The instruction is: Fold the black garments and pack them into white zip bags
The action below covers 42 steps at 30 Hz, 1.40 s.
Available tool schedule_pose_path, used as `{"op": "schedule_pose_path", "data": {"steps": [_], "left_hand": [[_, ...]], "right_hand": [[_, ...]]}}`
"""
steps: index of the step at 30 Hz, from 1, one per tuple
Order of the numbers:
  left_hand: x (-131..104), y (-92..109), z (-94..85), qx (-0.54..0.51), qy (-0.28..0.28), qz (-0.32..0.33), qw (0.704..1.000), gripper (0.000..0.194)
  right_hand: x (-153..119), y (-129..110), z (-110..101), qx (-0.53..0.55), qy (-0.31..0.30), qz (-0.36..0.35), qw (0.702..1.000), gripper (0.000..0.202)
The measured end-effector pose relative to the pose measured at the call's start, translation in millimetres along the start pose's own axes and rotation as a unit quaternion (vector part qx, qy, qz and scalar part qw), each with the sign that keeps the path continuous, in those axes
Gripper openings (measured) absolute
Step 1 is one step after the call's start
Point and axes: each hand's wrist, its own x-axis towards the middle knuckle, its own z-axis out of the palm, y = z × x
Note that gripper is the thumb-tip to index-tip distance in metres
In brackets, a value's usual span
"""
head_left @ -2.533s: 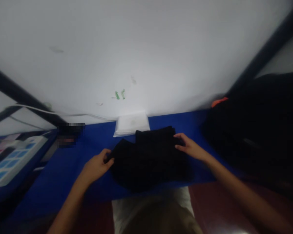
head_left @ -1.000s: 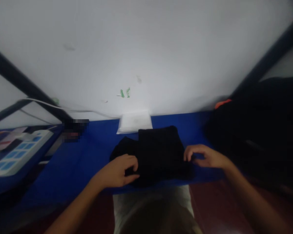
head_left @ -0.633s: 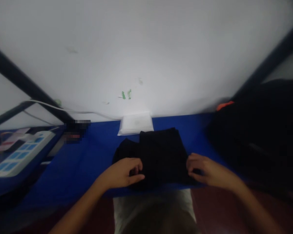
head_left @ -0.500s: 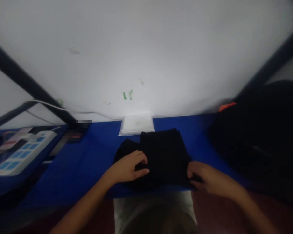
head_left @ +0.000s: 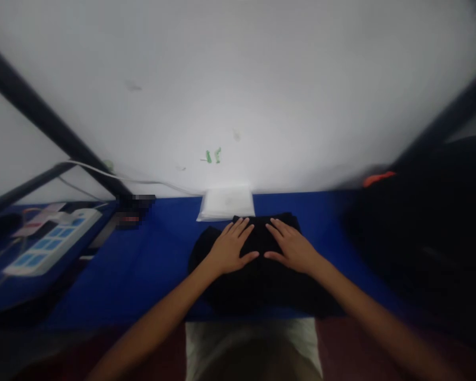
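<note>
Two bare arms reach in from the lower corners, the left arm (head_left: 154, 320) and the right arm (head_left: 375, 312) slanting inward toward each other. The left hand (head_left: 230, 251) and the right hand (head_left: 292, 248) lie side by side near the centre, palms down, backs showing, close but not touching. On each, the fingers stretch forward, slightly spread, and the thumb points inward, the two thumb tips nearly meeting.

- Place type: indoor room; home or workshop, cannot tell.
- Far: marked white wall (head_left: 262, 95).
- Near: blue surface (head_left: 143, 270), meeting the wall.
- Left: power strip (head_left: 52, 244), white cable (head_left: 145, 182).
- Left and right: dark slanting frame bars (head_left: 43, 108).
</note>
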Motion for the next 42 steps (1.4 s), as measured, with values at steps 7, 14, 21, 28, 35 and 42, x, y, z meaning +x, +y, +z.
{"op": "schedule_pose_path", "data": {"steps": [7, 14, 21, 28, 35, 42], "left_hand": [[-10.4, -12.8, 13.5, -0.019, -0.041, -0.05, 0.998, 0.074], [-1.8, -17.9, 15.7, -0.038, -0.056, -0.047, 0.997, 0.074], [14.7, -16.2, 1.3, -0.008, -0.059, -0.02, 0.998, 0.071], [33.8, -11.9, -2.8, -0.057, 0.009, 0.01, 0.998, 0.066], [26.8, -23.4, 11.8, -0.104, -0.066, 0.04, 0.992, 0.069], [26.5, -23.6, 10.3, -0.121, -0.058, 0.04, 0.99, 0.066]], "right_hand": [[-0.5, 14.5, 32.2, -0.041, -0.018, 0.039, 0.998, 0.072], [3.9, 21.9, 31.0, -0.031, -0.006, 0.039, 0.999, 0.068], [23.7, 33.3, 7.7, 0.062, 0.0, 0.01, 0.998, 0.061], [55.2, 25.5, 7.4, 0.385, 0.012, 0.076, 0.92, 0.038], [46.5, 29.3, 26.1, 0.37, 0.004, 0.044, 0.928, 0.038], [47.8, 30.4, 26.5, 0.352, -0.008, 0.035, 0.935, 0.038]]}}
